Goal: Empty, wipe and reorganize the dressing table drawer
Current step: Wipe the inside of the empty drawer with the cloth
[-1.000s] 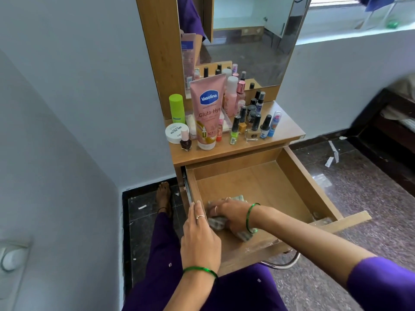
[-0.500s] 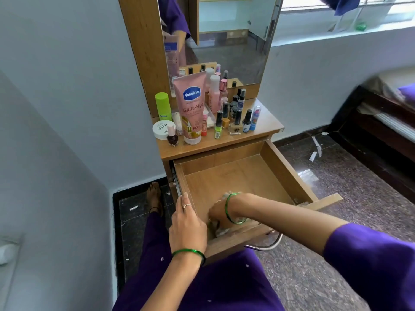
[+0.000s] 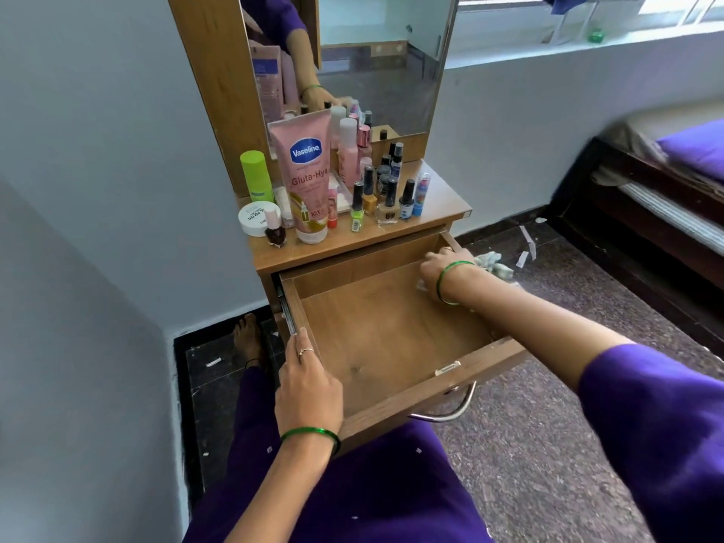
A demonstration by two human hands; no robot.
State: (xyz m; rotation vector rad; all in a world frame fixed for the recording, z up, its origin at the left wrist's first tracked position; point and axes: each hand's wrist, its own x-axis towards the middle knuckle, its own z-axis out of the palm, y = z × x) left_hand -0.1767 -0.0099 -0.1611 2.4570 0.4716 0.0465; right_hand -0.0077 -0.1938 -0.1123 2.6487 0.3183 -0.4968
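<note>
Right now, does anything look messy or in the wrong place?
Yes. White paper scraps lie scattered on the dark floor beside the open drawer. The Vaseline tube leans back against the mirror instead of standing straight.

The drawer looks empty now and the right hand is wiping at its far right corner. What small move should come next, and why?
Probably draw the cloth back along the right wall of the drawer toward the front. The right hand holds it at the far right corner, part of it hanging over the wall, while the left hand steadies the left wall. The drawer bottom lies bare, so wiping looks unfinished.
</note>
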